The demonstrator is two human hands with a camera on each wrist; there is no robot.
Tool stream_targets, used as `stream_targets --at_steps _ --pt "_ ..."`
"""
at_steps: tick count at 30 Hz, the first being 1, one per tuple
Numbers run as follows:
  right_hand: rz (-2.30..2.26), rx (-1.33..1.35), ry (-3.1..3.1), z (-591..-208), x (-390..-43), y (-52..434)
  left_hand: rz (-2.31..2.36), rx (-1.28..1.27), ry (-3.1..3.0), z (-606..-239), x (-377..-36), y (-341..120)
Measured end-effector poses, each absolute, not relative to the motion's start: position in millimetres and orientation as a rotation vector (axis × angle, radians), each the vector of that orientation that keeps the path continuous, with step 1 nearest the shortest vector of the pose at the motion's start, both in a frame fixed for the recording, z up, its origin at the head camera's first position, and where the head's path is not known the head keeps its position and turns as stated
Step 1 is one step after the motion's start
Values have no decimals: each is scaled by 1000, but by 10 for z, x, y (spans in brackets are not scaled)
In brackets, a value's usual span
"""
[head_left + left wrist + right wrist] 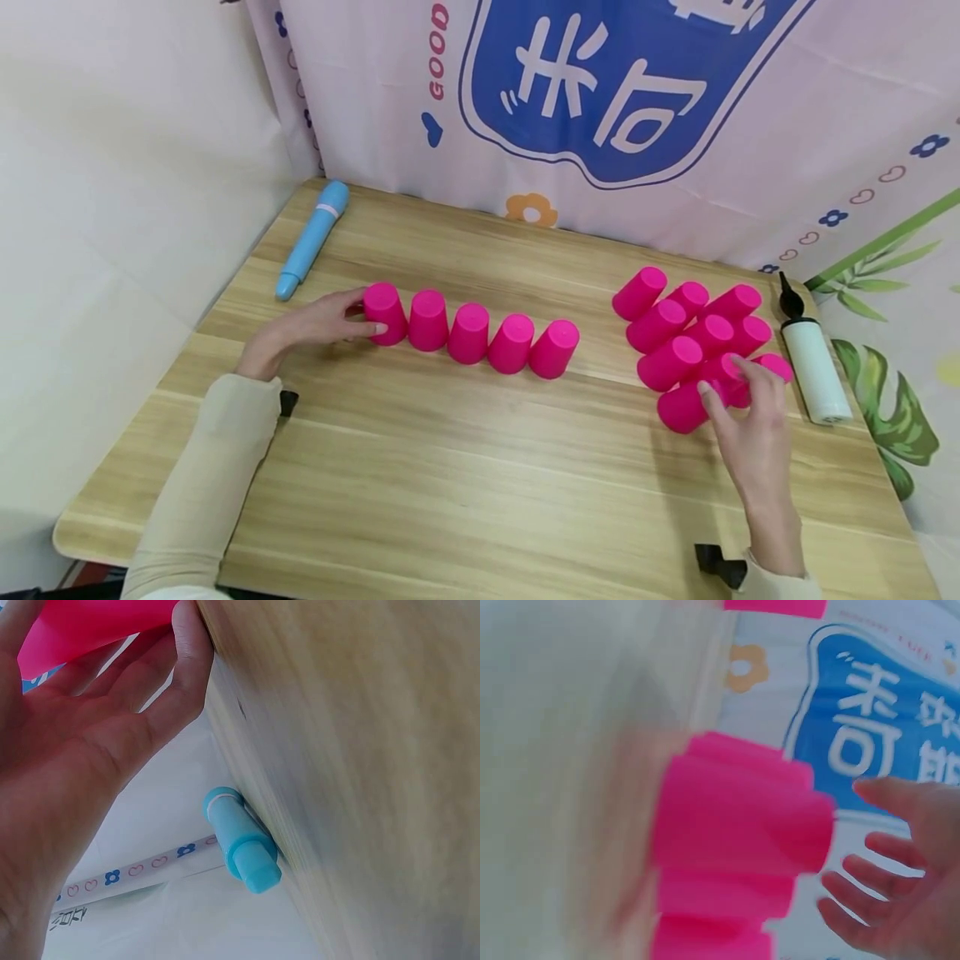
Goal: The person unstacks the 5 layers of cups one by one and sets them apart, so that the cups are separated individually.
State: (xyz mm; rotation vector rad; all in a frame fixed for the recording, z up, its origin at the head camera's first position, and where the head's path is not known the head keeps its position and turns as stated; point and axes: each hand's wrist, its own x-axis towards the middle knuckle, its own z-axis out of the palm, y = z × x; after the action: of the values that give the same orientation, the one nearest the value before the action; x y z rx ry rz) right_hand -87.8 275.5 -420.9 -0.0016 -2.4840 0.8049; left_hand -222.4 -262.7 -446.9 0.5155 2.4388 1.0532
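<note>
Upside-down pink plastic cups stand in a side-by-side row across the middle of the table. At the row's left end my left hand (318, 321) holds the outermost pink cup (384, 312), thumb in front and fingers behind. The left wrist view shows only part of this cup (97, 630) within the fingers. On the right, my right hand (753, 433) reaches over a cluster of more upside-down pink cups (670, 363). Its thumb and fingers are spread near the closest cup (684, 407). In the right wrist view the fingers are apart from the cups (742, 817).
A light blue cylinder with a rounded end (311, 242) lies at the table's back left. A white hand pump (816, 367) with a black handle lies right of the cluster. A printed cloth (405, 158) hangs along the table's (465, 483) back edge.
</note>
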Motion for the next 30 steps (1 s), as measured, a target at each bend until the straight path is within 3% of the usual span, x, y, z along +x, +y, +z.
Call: stream_targets --at_steps 6,16,30 --pt "827 227 -2399 -4001 -1006 2379 1051 527 2451 -4447 -2217 -2635" --pt "929 746 -2548 -4050 -1294 1590 1077 521 2438 -4432 -2208 -2613" --pt "835 754 -2596 -4167 -1437 1242 1119 526 2409 -4425 -2188 -2603"
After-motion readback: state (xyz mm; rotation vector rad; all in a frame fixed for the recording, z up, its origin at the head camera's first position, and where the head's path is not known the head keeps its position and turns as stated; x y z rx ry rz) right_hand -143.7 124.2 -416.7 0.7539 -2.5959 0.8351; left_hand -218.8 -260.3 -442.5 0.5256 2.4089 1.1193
